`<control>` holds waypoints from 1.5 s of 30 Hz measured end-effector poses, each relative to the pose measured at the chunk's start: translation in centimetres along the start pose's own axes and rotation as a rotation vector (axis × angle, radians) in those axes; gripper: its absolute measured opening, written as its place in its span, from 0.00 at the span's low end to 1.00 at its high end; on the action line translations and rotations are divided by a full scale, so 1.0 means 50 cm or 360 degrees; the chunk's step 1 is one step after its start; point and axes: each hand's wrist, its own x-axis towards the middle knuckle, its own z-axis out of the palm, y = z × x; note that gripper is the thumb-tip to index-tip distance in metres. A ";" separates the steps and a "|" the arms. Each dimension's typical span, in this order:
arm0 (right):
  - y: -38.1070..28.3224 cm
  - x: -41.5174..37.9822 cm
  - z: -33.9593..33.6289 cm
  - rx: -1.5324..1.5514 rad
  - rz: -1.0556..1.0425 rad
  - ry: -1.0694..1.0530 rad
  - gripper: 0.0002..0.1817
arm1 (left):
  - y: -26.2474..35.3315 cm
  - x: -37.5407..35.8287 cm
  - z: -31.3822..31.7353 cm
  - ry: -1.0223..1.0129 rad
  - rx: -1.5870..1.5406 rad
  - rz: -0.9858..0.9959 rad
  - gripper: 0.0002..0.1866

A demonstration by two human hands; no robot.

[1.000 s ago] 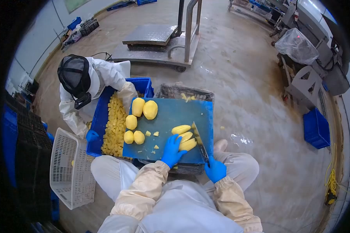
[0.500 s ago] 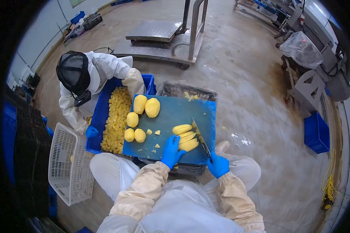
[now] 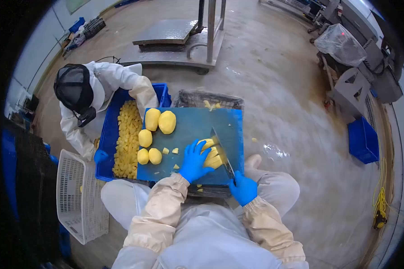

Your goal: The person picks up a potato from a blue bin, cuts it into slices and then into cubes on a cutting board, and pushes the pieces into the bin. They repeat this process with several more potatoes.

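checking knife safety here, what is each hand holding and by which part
The right hand grips the knife by its handle. The left hand lies against the cut potato pieces; whether it grips them cannot be told.

Wet brownish floor [image 3: 269, 85], pale wall [image 3: 38, 47] behind.

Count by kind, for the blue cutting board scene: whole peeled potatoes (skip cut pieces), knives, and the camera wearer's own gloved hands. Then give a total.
Whole peeled potatoes: 5
Knife: 1
Wearer's gloved hands (left hand, right hand): 2
Total: 8
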 end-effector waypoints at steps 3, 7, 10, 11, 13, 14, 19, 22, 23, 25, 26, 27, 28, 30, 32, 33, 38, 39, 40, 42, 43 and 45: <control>-0.010 0.007 0.001 -0.0033 0.0012 -0.0079 0.09 | -0.014 0.007 0.006 -0.0161 0.0001 0.0072 0.36; -0.015 0.009 0.002 -0.0029 0.0013 -0.0093 0.08 | -0.025 0.007 0.023 -0.0167 -0.0136 0.0070 0.35; -0.017 0.016 0.000 -0.0045 0.0022 -0.0138 0.07 | -0.023 0.009 0.021 -0.0183 -0.0172 0.0056 0.35; -0.019 0.019 -0.002 -0.0066 0.0011 -0.0188 0.07 | -0.022 0.009 0.020 -0.0182 -0.0181 0.0048 0.36; -0.019 0.023 0.001 -0.0059 0.0045 -0.0240 0.07 | -0.023 0.010 0.020 -0.0221 -0.0171 0.0049 0.36; -0.019 0.027 0.001 -0.0054 0.0057 -0.0290 0.07 | -0.023 0.012 0.019 -0.0242 -0.0151 0.0038 0.36; -0.022 0.063 0.005 -0.0069 0.0102 -0.0351 0.09 | -0.029 0.019 0.014 -0.0233 -0.0171 0.0042 0.36; -0.033 0.072 0.040 -0.0099 0.0108 -0.0347 0.10 | -0.028 0.009 0.014 -0.0253 -0.0180 0.0057 0.35; -0.031 0.083 0.053 -0.0118 0.0081 -0.0313 0.10 | -0.029 0.015 0.009 -0.0235 -0.0163 0.0070 0.35; -0.022 0.078 0.069 -0.0114 0.0044 -0.0304 0.09 | -0.026 0.009 0.004 -0.0217 -0.0161 0.0059 0.35; -0.013 0.076 0.068 -0.0064 0.0028 -0.0245 0.09 | -0.024 0.012 0.003 -0.0209 -0.0159 0.0068 0.35; -0.012 0.079 0.056 -0.0013 0.0010 -0.0180 0.09 | -0.027 0.010 0.007 -0.0182 -0.0149 0.0079 0.35; -0.013 0.079 0.044 -0.0021 -0.0009 -0.0155 0.09 | -0.032 0.007 0.011 -0.0142 -0.0170 0.0113 0.34; -0.022 0.065 0.021 -0.0033 0.0000 -0.0110 0.09 | -0.039 0.003 0.012 -0.0105 -0.0188 0.0136 0.34; -0.044 0.039 0.007 -0.0051 0.0028 -0.0121 0.08 | -0.035 -0.007 0.011 -0.0098 -0.0238 0.0029 0.34; -0.054 0.034 -0.003 -0.0079 0.0045 -0.0112 0.08 | -0.036 -0.008 0.011 -0.0101 -0.0237 0.0037 0.34; -0.070 0.021 -0.011 -0.0054 0.0020 -0.0202 0.08 | -0.040 -0.003 0.012 -0.0158 -0.0209 0.0055 0.31; -0.071 0.021 -0.010 -0.0034 0.0013 -0.0201 0.08 | -0.039 -0.002 0.011 -0.0162 -0.0209 0.0058 0.31; -0.074 0.021 -0.012 -0.0031 0.0018 -0.0200 0.08 | -0.040 -0.001 0.009 -0.0162 -0.0212 0.0065 0.31; -0.079 0.020 -0.020 -0.0030 -0.0011 -0.0222 0.08 | -0.040 0.001 0.009 -0.0166 -0.0218 0.0073 0.31; -0.077 0.020 -0.016 -0.0028 -0.0003 -0.0225 0.08 | -0.040 0.001 0.010 -0.0155 -0.0224 0.0074 0.30; -0.073 0.020 -0.006 -0.0039 -0.0031 -0.0200 0.07 | -0.038 0.003 0.009 -0.0151 -0.0233 0.0080 0.30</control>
